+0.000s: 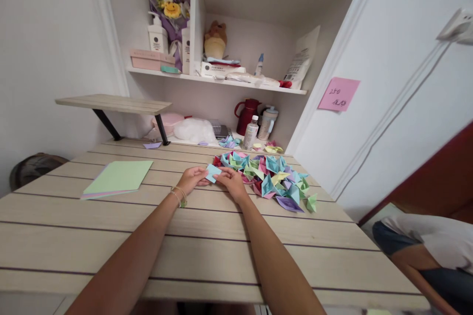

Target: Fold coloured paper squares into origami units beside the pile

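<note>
A small folded piece of light blue paper (213,173) is held between my two hands, just above the wooden table (207,241). My left hand (192,179) pinches its left side, with a bracelet around the wrist. On its right side, my right hand (231,181) grips it between thumb and fingers. Close to the right hand lies a heap of folded paper boats (271,177) in blue, green, pink, yellow and purple. A stack of square coloured paper (118,177), light green on top, rests on the table to the left.
A small raised wooden shelf (114,103) stands at the back left. Behind the boats are a plastic bottle (251,133), a dark red jug (247,115) and a tumbler (267,123). A seated person (424,246) is at the right, beyond the table's edge.
</note>
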Motion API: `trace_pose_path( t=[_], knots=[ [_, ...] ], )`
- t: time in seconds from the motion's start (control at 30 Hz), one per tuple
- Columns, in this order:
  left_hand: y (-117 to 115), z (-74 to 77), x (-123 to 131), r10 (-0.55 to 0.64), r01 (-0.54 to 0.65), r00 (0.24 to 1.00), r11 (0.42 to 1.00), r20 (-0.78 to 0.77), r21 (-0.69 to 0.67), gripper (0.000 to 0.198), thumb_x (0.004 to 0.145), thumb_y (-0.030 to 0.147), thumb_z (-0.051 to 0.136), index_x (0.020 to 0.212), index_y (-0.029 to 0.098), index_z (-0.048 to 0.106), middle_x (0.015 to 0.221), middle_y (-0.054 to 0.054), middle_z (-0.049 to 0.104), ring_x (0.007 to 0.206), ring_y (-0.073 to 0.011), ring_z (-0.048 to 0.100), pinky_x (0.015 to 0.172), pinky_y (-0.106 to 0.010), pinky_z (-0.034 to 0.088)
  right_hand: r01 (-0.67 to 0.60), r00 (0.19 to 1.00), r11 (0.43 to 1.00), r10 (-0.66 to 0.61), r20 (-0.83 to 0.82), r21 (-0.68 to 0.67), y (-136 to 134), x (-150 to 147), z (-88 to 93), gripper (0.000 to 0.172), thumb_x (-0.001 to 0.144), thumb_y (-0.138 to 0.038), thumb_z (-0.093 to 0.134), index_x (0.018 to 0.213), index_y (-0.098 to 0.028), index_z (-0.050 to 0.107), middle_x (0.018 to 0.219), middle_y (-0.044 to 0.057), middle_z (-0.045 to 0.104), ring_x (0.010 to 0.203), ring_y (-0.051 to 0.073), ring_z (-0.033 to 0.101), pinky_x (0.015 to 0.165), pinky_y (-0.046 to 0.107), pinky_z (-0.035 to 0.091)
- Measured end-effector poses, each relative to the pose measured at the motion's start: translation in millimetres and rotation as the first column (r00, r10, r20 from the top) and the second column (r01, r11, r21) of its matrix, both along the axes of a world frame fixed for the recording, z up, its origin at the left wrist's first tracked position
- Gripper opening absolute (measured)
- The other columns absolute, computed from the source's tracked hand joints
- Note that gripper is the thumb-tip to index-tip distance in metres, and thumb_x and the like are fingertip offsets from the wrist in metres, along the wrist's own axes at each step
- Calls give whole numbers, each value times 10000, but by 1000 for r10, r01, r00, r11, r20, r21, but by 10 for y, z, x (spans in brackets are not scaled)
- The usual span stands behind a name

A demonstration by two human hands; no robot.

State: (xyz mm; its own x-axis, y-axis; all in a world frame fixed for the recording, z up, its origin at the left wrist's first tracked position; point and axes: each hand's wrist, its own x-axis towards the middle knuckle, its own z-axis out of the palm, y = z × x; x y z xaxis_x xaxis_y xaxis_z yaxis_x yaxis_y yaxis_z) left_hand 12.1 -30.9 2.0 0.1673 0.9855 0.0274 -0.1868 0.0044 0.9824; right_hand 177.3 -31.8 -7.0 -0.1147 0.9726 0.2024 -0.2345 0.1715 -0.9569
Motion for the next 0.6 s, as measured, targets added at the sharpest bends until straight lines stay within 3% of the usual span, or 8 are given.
trace_pose_path(
  t=[0.17, 0.37, 0.5, 0.6],
  knots=[
    [-15, 4, 39, -28, 30, 998, 998, -48, 52, 272, 591, 315, 734, 718, 118, 596, 669, -31, 661, 597, -135, 635, 601, -257, 528, 7, 1000, 1000, -7, 7, 24, 21, 2, -24, 358, 544, -305, 736, 853, -149, 644, 590, -25, 600, 500, 92, 512, 505, 218, 399],
    [-47, 23, 65, -69, 96, 974, 988, -215, 121, 228, 599, 314, 719, 617, 103, 637, 547, -7, 604, 515, -92, 573, 540, -191, 475, 66, 997, 996, -63, -54, 58, 30, 11, -6, 426, 567, -310, 707, 960, -174, 615, 673, -9, 635, 569, 116, 546, 570, 239, 431],
    [-57, 29, 60, -62, 83, 981, 991, -185, 109, 289, 588, 316, 731, 775, 106, 665, 584, -16, 628, 484, -85, 562, 517, -201, 474, 88, 996, 992, -91, 24, 89, 57, 23, -36, 275, 582, -307, 680, 821, -171, 658, 740, 11, 658, 635, 139, 567, 623, 256, 445],
    [-48, 22, 42, -49, 66, 986, 993, -160, 100, 322, 576, 309, 743, 812, 111, 652, 561, -12, 628, 464, -90, 563, 497, -207, 475, 83, 991, 994, -89, 97, 69, 55, 31, -43, 297, 594, -325, 667, 850, -174, 676, 761, 14, 664, 628, 144, 564, 601, 258, 440]
  ],
)
